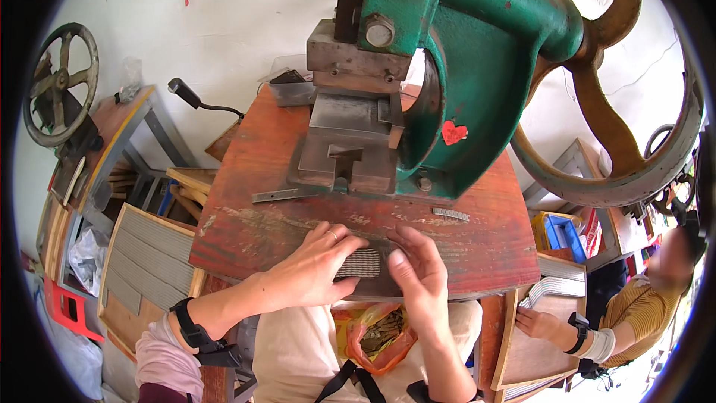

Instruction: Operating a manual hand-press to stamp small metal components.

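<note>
A small block of thin grey ridged strips point(359, 263), stacked in rows, is at the near edge of the red-brown wooden table. Around its left side my left hand point(325, 257) is closed, fingers over the far side and thumb at the near side. My right hand point(419, 269) is beside the block's right end, thumb and fingers apart; whether it touches the block I cannot tell. Beyond my hands stands a green press point(477, 67) with a steel die block point(350, 130) under its ram. A short toothed metal strip point(450, 214) lies on the table to the right.
A flat metal bar point(276, 195) lies before the press. Left is a wooden tray of grey strips point(142, 261). An orange bag of metal pieces point(380, 339) hangs below the table edge. At right, a co-worker's hand point(543, 324) reaches into another wooden tray point(541, 358).
</note>
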A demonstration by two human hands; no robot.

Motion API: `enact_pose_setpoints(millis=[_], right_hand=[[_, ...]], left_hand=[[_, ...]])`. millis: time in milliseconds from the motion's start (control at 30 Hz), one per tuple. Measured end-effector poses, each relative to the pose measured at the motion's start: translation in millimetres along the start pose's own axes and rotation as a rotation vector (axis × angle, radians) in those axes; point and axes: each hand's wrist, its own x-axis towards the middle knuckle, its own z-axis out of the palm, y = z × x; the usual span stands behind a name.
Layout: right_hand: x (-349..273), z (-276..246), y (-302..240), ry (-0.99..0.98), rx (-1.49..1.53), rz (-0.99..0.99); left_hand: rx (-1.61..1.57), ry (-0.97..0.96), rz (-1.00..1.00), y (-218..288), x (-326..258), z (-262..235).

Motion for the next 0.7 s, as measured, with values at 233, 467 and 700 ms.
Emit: enact_pose_setpoints(millis=[233, 467, 700], right_hand=[[1, 24, 24, 0.081, 0.528, -0.011], [-1, 25, 29, 0.011, 0.438, -0.018], [3, 20, 19, -0.058, 0.533, 0.121]], left_hand=[[0.012, 0.032, 0.021, 1, 4, 2], [0.001, 0.043, 0.011, -1, 4, 3], [0.044, 0.028, 0.003, 0, 4, 1]])
